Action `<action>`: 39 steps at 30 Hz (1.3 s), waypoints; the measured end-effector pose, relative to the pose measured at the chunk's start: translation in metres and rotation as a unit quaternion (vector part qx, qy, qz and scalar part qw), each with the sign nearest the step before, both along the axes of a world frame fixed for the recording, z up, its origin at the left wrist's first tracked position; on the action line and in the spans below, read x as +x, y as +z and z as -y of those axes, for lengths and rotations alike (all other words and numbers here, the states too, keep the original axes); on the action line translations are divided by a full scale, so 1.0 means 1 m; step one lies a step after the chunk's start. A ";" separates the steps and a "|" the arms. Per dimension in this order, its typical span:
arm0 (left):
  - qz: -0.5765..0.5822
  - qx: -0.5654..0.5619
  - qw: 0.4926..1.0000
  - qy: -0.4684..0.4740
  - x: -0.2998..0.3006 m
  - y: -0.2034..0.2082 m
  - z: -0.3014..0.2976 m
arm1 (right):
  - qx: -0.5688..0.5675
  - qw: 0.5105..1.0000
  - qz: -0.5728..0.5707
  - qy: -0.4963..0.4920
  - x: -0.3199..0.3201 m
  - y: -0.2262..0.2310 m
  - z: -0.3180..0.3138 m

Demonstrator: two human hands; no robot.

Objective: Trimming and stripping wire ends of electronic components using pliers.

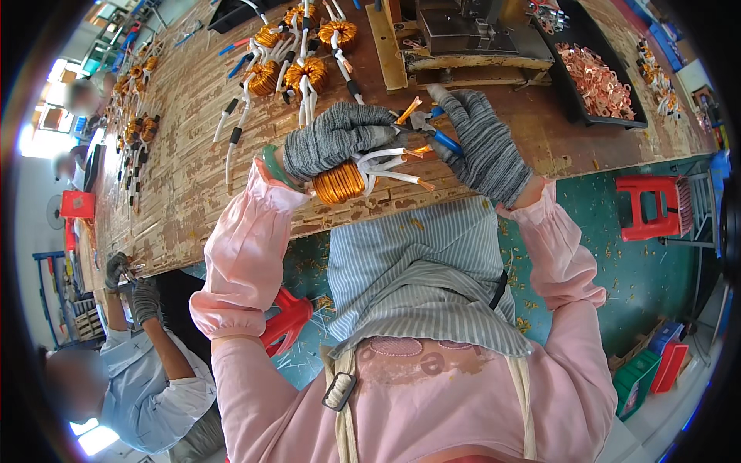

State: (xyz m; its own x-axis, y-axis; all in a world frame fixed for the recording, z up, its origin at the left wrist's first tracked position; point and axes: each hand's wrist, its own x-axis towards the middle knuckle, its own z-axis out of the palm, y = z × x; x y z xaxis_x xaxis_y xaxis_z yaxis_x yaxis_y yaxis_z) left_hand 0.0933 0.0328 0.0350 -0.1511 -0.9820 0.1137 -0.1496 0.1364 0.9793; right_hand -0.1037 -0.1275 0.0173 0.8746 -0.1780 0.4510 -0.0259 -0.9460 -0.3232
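Over the table's near edge, my gloved left hand (pixel 340 139) is closed around a lead of a copper-wound toroidal coil (pixel 338 183). That lead's bare copper strands (pixel 409 110) stick out past my fingertips. Several white leads (pixel 386 166) with stripped copper ends run from the coil toward the right. My gloved right hand (pixel 486 143) grips a pair of pliers (pixel 446 142) with blue handles. Their metal jaws sit at the copper strands, beside my left fingertips; whether they are clamped on them I cannot tell.
More coils (pixel 306 75) with white and black leads lie on the wooden table (pixel 201 147). A metal press (pixel 478 35) stands at the back. Beside it is a black tray (pixel 583 116) of copper terminals (pixel 594 81). A co-worker's gloved hands (pixel 135 289) work at left. Red stools (pixel 652 208) flank me.
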 end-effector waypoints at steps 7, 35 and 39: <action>-0.060 0.125 0.988 0.073 -0.008 0.006 0.004 | -0.014 0.999 -0.021 -0.047 -0.002 0.003 -0.008; 0.236 -0.041 0.934 0.263 -0.053 -0.006 0.015 | 0.228 0.973 -0.028 -0.037 -0.008 -0.028 -0.023; 0.180 0.013 0.940 0.291 -0.056 -0.010 0.015 | 0.417 0.904 0.084 -0.035 -0.011 -0.045 -0.015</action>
